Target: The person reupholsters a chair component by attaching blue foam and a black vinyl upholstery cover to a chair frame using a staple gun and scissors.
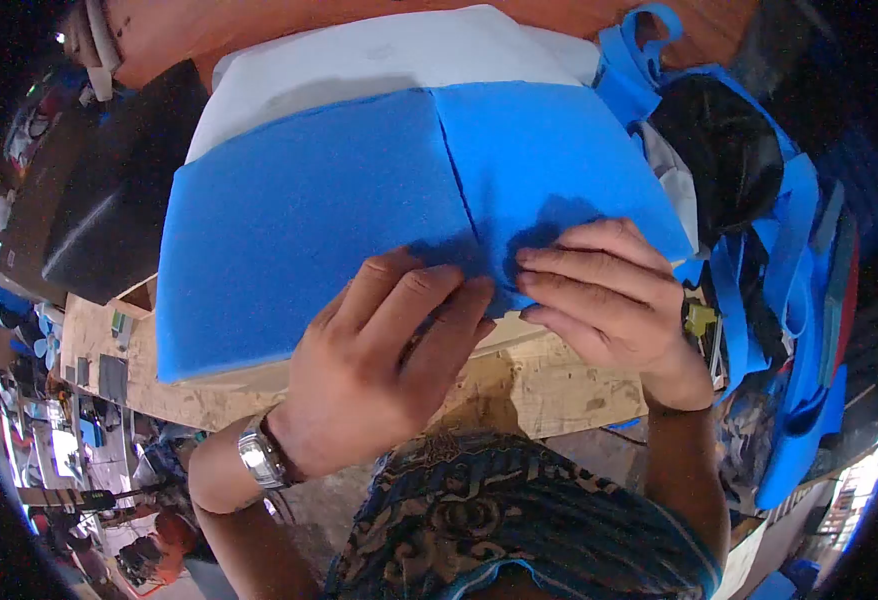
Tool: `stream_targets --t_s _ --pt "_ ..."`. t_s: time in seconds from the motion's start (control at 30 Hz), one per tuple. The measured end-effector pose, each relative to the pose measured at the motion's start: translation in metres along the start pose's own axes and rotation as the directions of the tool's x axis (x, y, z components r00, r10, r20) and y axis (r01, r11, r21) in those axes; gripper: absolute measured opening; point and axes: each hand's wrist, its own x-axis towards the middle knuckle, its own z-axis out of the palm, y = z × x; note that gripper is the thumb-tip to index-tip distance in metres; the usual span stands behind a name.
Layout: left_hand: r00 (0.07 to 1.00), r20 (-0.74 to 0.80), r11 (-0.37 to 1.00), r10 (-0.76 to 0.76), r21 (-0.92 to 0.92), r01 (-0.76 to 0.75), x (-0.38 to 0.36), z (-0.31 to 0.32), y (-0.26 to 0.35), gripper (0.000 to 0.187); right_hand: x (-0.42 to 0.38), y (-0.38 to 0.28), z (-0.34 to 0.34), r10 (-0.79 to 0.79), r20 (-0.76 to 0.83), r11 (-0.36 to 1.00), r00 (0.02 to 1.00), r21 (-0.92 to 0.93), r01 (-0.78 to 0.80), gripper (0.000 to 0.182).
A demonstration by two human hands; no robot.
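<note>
Two blue foam sheets lie side by side on a pale, padded slab: a darker, larger left sheet [299,210] and a brighter right sheet [549,150]. A narrow seam runs between them toward my body. At its near end, my left hand [379,360], with a metal watch [261,457] on its wrist, has bent fingers pinched together at the front edge of the left sheet. Close beside it, my right hand [604,290] grips the front edge of the right sheet, thumb low and fingers on top. The fingertips partly hide the seam's end.
White padding [389,55] shows behind the blue sheets. Blue straps [799,230] and a black bag-like item [719,140] crowd the right side. Dark sheets [124,190] stand at the left. The wooden tabletop [549,385] ends just in front of me.
</note>
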Motion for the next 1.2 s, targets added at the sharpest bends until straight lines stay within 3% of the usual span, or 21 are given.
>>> stream_targets --t_s 0.27,0.47,0.57,0.63,0.77,0.93,0.97,1.0,1.03,1.07,1.1,1.13,1.17,1.2 --pt "0.996 0.032 0.987 -0.081 -0.136 0.085 0.004 -0.007 0.002 0.027 -0.001 -0.002 0.0 -0.014 -0.006 0.999 1.0 0.038 0.014 0.022" --pt "0.999 0.035 0.991 -0.002 -0.13 0.006 0.001 -0.004 0.0 0.028 0.0 0.001 0.005 -0.046 -0.054 0.999 0.997 0.012 0.047 0.023" --pt "0.999 -0.033 1.0 0.005 -0.014 -0.005 -0.002 0.004 0.008 0.028 -0.002 -0.004 0.003 -0.009 -0.011 1.0 1.0 0.014 0.009 0.02" --pt "0.999 0.008 0.997 -0.043 0.062 0.042 -0.005 0.004 0.02 0.03 -0.002 -0.01 0.0 0.027 0.032 1.0 0.999 -0.004 -0.027 0.02" --pt "0.995 -0.01 0.991 -0.097 0.088 0.097 -0.01 0.011 0.029 0.032 -0.013 -0.012 0.0 0.02 0.03 0.997 0.999 -0.074 -0.018 0.034" --pt "0.998 -0.058 0.982 -0.021 0.186 0.031 -0.012 0.017 0.023 0.024 -0.015 -0.024 -0.008 0.165 0.079 0.986 0.983 0.013 -0.167 0.038" --pt "0.998 -0.057 0.98 -0.003 0.201 0.015 -0.012 0.018 0.022 0.023 -0.027 -0.023 -0.016 0.219 0.006 0.975 0.976 0.033 -0.219 0.043" --pt "0.998 -0.062 0.98 -0.004 0.201 0.017 -0.011 0.018 0.022 0.022 -0.057 -0.021 -0.02 0.402 -0.203 0.914 0.893 0.14 -0.38 0.048" --pt "0.997 -0.071 0.979 -0.006 0.202 0.02 -0.011 0.018 0.023 0.021 -0.087 -0.02 -0.023 0.551 -0.394 0.833 0.736 0.307 -0.459 0.055" --pt "0.997 -0.082 0.979 -0.01 0.203 0.027 -0.012 0.018 0.023 0.019 -0.118 -0.007 -0.028 0.651 -0.593 0.724 0.475 0.297 -0.622 0.058" --pt "0.998 -0.068 0.981 -0.004 0.192 0.017 -0.013 0.018 0.023 0.023 -0.154 0.012 -0.036 0.721 -0.618 0.588 0.313 0.307 -0.749 0.057" --pt "0.998 -0.057 0.983 0.001 0.182 0.009 -0.014 0.018 0.023 0.028 -0.232 0.032 -0.033 0.724 -0.608 0.443 0.327 0.046 -0.896 0.061" --pt "0.999 -0.045 0.985 0.008 0.172 0.0 -0.016 0.019 0.023 0.032 -0.309 0.053 -0.03 0.726 -0.597 0.256 0.341 -0.225 -0.94 0.065" --pt "0.999 -0.046 0.986 0.013 0.167 -0.005 -0.017 0.019 0.023 0.031 -0.379 0.051 -0.022 0.848 -0.519 -0.08 0.107 -0.324 -0.943 0.07"
